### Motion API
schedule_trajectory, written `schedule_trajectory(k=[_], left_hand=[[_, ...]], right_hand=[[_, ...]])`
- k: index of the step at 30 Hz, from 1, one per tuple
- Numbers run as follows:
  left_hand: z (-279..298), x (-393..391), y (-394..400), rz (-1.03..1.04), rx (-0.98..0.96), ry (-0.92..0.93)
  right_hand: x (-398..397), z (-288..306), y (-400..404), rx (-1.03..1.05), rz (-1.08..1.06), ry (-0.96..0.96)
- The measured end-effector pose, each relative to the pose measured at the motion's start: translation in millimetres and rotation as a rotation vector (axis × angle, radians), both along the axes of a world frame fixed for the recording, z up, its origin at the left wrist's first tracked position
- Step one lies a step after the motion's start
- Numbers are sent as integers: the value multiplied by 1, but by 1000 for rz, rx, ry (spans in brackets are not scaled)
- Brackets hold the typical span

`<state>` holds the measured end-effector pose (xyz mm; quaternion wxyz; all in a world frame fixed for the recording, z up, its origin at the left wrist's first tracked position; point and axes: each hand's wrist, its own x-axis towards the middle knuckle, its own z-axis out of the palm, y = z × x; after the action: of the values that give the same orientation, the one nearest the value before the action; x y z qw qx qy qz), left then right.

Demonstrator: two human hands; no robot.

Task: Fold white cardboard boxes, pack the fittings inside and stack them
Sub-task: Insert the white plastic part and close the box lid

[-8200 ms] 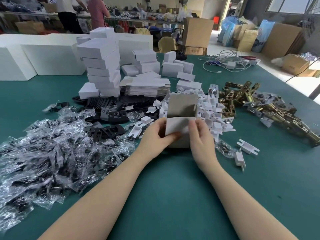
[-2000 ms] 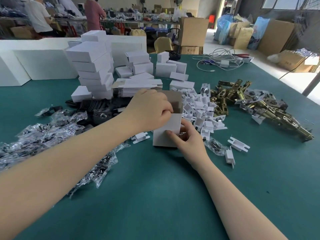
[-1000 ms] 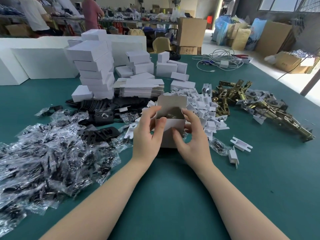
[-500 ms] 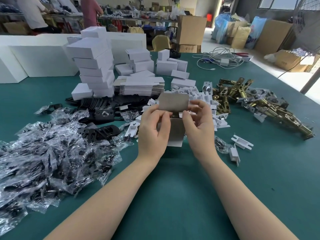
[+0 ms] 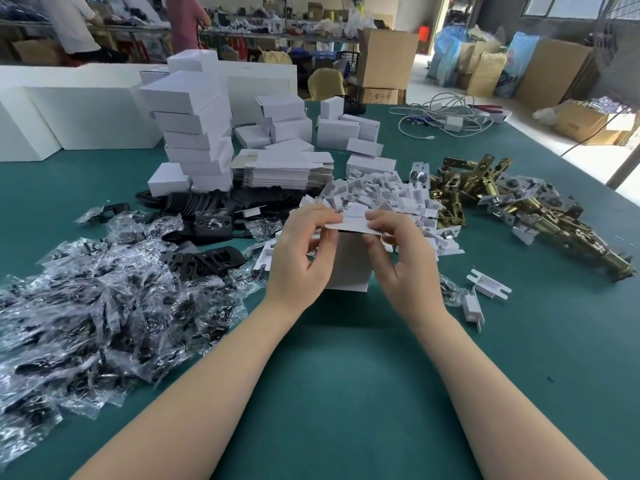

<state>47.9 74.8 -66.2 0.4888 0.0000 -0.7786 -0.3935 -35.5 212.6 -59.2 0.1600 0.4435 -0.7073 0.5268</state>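
Green felt covered the worktable [image 5: 346, 393] that filled most of the frame, with a tall stack of finished white boxes [image 5: 194, 129] at upper left, a heap of bagged black fittings [image 5: 104, 313] spread across the left, brass latch parts [image 5: 512, 209] at right and a pile of white plastic inserts [image 5: 384, 199] just above centre. At the centre of the frame stood the white cardboard box [image 5: 346, 265] being closed, upright on the felt between the person's two hands. The left hand [image 5: 301, 258] pinched the near left edge of the top flap [image 5: 353, 225] between thumb and curled fingers, while the right hand [image 5: 398, 258] pinched its right edge the same way, both wrists low and forearms running in from the bottom corners. Whether a fitting lay inside could not be seen, since the flap hid the opening. The step appeared to be folding that flap down and tucking its tongue into the front wall; doing it well would probably mean keeping the box square on the table, bending the flap along its crease evenly from both sides, and guiding the tongue inside the wall rather than crushing it against the edge. Two loose white inserts [image 5: 481, 292] lay near the right wrist.
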Motion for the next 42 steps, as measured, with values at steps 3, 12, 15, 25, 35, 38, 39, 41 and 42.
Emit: schedule_trajectory(k=[3, 12, 15, 25, 35, 38, 39, 41, 42], left_hand=[[-4, 5, -8, -11, -74, -39], [-5, 3, -1, 55, -65, -17], [-3, 2, 1, 78, -49, -22], [6, 2, 12, -12, 269, 27], [-3, 2, 5, 20, 187, 56], [-3, 2, 5, 22, 175, 46], [-3, 2, 5, 29, 157, 49], [-5, 1, 3, 55, 88, 55], [-6, 0, 2, 66, 50, 53]], right_hand=[[3, 1, 3, 39, -1, 1], [-1, -3, 3, 37, 31, 17], [-2, -2, 1, 12, 9, 21], [3, 5, -8, -143, -21, -61], [-2, 6, -3, -132, 31, -53], [-3, 5, 0, -109, 53, -51], [-4, 4, 1, -99, 42, -32], [-4, 1, 2, -74, -1, 19], [-4, -1, 3, -54, -15, 36]])
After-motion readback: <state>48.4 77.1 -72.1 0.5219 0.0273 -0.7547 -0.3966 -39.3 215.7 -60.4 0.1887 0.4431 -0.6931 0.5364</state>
